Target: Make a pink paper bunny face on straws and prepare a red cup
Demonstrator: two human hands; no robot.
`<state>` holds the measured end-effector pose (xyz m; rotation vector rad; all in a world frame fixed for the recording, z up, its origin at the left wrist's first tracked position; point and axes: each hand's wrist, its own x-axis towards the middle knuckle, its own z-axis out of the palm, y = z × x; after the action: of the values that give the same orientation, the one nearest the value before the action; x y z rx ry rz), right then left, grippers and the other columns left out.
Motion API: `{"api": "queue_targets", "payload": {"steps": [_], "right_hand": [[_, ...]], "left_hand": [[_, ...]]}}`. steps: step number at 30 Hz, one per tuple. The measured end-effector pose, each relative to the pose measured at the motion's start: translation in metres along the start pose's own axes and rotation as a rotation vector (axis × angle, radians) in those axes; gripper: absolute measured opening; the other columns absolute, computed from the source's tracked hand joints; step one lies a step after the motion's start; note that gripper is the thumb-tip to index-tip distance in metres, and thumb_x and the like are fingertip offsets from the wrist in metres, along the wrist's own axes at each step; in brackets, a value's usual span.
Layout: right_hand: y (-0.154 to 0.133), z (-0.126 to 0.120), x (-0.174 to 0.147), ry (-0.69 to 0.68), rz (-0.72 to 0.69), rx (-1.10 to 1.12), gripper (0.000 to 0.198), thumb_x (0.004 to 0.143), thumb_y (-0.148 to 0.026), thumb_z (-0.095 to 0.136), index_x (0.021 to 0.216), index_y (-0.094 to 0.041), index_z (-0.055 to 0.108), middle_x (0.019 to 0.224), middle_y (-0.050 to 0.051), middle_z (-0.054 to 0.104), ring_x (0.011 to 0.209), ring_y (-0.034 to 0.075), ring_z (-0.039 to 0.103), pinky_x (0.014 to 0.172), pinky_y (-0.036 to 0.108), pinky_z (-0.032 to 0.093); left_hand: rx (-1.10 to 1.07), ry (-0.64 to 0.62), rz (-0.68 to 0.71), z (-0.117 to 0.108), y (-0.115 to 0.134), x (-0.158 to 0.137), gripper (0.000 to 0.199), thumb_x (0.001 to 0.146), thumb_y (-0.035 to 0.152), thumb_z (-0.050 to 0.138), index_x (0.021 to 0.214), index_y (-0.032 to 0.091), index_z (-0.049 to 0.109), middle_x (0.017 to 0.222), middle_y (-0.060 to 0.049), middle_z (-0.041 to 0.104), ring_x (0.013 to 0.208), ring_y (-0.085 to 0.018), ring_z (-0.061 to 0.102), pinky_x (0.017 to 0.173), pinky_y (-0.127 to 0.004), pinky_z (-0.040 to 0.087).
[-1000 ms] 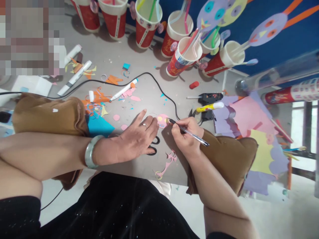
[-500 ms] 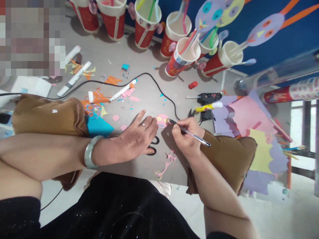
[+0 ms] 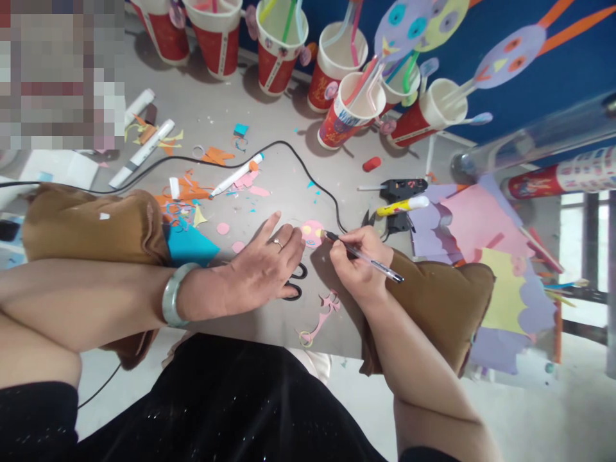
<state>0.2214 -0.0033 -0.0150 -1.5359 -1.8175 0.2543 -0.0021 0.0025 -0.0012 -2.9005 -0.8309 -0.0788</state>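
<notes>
The right hand [image 3: 362, 274] gripped a ballpoint pen [image 3: 380, 265], its tip at the pink paper disc [image 3: 312, 239] on the bench [image 3: 272, 328]; the left hand [image 3: 255, 269] lay open, fingertips at the disc's edge.

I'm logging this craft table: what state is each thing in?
Right hand: gripping pen
Pen: tip at pink disc
Left hand: palm down, open
Pink disc: flat, decorated
Black-handled scissors: blades hidden, opening unclear
Glue gun: lying down
Yellow marker: lying down
Back cups: upright, some with straws
</notes>
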Motion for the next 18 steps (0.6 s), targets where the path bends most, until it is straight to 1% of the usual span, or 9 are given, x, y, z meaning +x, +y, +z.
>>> {"api": "queue_targets", "payload": {"steps": [5,9,15,18], "right_hand": [[0.0002,-0.0006,-0.0009,0.005,0.023,0.001,0.01,0.084,-0.027,0.062,0.078,-0.025,0.054,0.054,-0.006,0.058,0.046,0.013,0.056,0.048,0.027,0.047],[0.0015,-0.0005,-0.0023,0.015,0.053,0.0,0.011,0.085,-0.029,0.062,0.079,-0.025,0.054,0.053,-0.006,0.058,0.046,0.014,0.058,0.048,0.027,0.048],[0.0028,0.0004,-0.0036,-0.008,0.076,0.0,0.01,0.087,-0.031,0.062,0.082,-0.025,0.056,0.056,-0.005,0.062,0.051,0.016,0.064,0.053,0.028,0.052],[0.0031,0.001,-0.0034,-0.009,0.062,-0.011,0.01,0.087,-0.031,0.063,0.083,-0.025,0.056,0.057,-0.005,0.063,0.051,0.016,0.064,0.053,0.028,0.052]], "left_hand": [[0.008,-0.031,-0.002,-0.0015,-0.0001,0.0,0.084,0.093,0.068,0.059,0.141,-0.001,0.059,0.141,-0.026,0.06,0.127,-0.039,0.055,0.12,-0.064,0.034],[0.0,-0.043,-0.003,-0.0023,0.0002,0.0001,0.083,0.094,0.066,0.06,0.142,-0.002,0.058,0.142,-0.027,0.059,0.128,-0.039,0.055,0.12,-0.064,0.034],[-0.014,-0.02,-0.001,-0.0004,0.0006,0.0007,0.088,0.09,0.068,0.066,0.14,-0.004,0.058,0.139,-0.027,0.061,0.127,-0.04,0.056,0.119,-0.065,0.036],[-0.004,-0.023,0.008,-0.0006,0.0002,0.0007,0.089,0.09,0.069,0.065,0.141,-0.004,0.058,0.14,-0.027,0.06,0.127,-0.04,0.056,0.119,-0.065,0.036]]}}
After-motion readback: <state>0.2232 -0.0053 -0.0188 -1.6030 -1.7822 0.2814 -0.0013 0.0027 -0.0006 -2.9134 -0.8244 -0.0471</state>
